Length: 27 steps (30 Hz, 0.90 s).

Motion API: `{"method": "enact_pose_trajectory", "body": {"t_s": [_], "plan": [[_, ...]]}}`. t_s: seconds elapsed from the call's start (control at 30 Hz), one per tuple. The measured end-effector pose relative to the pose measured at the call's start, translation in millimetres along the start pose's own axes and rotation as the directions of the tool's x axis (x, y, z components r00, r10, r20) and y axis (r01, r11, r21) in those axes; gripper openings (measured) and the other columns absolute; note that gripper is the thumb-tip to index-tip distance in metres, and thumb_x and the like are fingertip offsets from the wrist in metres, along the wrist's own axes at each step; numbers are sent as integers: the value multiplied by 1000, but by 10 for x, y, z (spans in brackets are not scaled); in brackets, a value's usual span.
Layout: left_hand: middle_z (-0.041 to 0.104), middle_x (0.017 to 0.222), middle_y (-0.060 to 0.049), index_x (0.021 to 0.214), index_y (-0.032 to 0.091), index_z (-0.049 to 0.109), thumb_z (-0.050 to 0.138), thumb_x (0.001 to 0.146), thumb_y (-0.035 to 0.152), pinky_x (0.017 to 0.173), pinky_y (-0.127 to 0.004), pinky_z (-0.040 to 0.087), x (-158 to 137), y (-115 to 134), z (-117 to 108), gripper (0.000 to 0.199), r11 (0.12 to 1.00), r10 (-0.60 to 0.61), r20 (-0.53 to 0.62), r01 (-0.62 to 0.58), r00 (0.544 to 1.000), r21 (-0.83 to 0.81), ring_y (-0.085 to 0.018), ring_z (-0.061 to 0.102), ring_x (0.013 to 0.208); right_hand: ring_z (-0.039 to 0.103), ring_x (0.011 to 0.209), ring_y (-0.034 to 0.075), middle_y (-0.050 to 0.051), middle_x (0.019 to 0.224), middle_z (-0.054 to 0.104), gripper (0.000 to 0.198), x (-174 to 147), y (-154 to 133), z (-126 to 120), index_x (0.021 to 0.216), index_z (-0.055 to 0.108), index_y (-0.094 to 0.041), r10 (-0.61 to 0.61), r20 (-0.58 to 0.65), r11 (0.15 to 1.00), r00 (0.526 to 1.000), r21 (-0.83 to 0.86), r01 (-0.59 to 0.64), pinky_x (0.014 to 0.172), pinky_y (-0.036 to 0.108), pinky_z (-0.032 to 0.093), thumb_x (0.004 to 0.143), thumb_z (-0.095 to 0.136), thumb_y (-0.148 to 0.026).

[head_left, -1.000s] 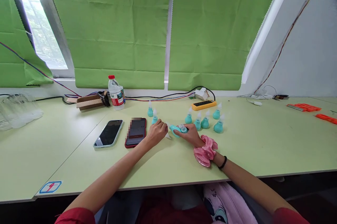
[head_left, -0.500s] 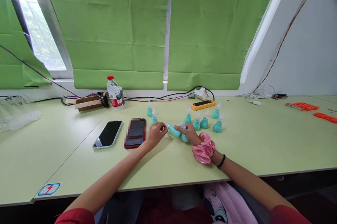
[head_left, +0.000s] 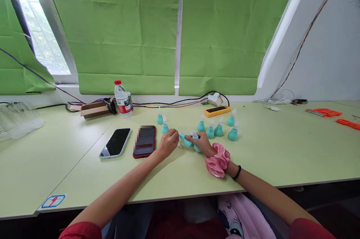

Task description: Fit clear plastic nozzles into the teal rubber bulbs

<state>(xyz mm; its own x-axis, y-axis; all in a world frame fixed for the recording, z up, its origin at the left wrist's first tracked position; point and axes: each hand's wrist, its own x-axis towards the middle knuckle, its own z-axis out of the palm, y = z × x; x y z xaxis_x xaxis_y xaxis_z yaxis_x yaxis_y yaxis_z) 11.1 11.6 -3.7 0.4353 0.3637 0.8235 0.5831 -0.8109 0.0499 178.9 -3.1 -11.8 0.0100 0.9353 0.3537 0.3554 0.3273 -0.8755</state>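
My right hand (head_left: pixel 201 143) is closed on a teal nasal aspirator bulb (head_left: pixel 186 141), which lies tilted with its neck to the left. Another teal bulb (head_left: pixel 197 146) with a clear tip stands against the fingers of that hand. At the neck of the held bulb, my left hand (head_left: pixel 169 142) is pinched shut; whatever its fingers grip is too small and hidden to make out. A small clear piece (head_left: pixel 179 145) shows on the table just below the left fingertips. Close behind my left hand stands a teal aspirator (head_left: pixel 165 128) with a clear tip.
Several teal aspirators (head_left: pixel 218 130) stand upright beyond my right hand, before a yellow power strip (head_left: pixel 217 111). Two phones, one red-cased (head_left: pixel 144 141) and one pale-cased (head_left: pixel 115 144), lie to the left. A water bottle (head_left: pixel 123 102) and a cardboard box (head_left: pixel 94 110) are behind them.
My left fingers have closed from a loose ring into a tighter pinch at the bulb's neck. My right hand keeps its hold, almost unmoved.
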Motion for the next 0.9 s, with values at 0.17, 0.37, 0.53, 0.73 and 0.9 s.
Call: {"method": "enact_pose_trajectory", "body": {"t_s": [0.17,0.37,0.53,0.73,0.9], "plan": [[56,74,-5,73,17,51,38,77,10,62,-25,44,28,22,-36,15,996,-41,-5,41,999,-79,-14,53,72,34,45,7,-2,46,39,37,0,-9,0,48,53,-11,13,-23,1000,1000,7,-13,41,20,28,54,62,-46],[55,69,-4,67,17,48,36,77,7,60,-25,43,50,44,-66,18,996,-41,-9,40,999,-76,-13,51,68,33,42,6,-3,41,38,37,-8,-45,0,46,54,-11,14,-36,999,999,38,-13,40,20,26,54,62,-46],[50,65,-2,64,17,44,39,72,7,57,-23,40,53,37,-50,14,994,-97,-11,96,995,-52,-12,48,63,37,44,7,-2,43,42,34,-2,-50,11,49,57,-10,45,-60,998,997,36,-43,42,20,29,53,63,-44],[46,62,0,59,18,40,41,66,6,53,-22,37,49,40,-50,13,994,-106,-7,106,994,24,-12,44,60,41,45,9,0,45,47,34,-27,-112,22,48,54,-12,78,-75,994,994,83,-72,43,22,32,54,62,-44],[48,68,-1,66,18,45,39,67,7,56,-23,38,29,-41,-55,12,983,-178,21,177,984,50,-12,46,63,40,40,10,1,38,42,42,-22,-202,-74,43,45,-16,99,-125,992,987,93,-88,39,24,30,60,53,-54]]}}
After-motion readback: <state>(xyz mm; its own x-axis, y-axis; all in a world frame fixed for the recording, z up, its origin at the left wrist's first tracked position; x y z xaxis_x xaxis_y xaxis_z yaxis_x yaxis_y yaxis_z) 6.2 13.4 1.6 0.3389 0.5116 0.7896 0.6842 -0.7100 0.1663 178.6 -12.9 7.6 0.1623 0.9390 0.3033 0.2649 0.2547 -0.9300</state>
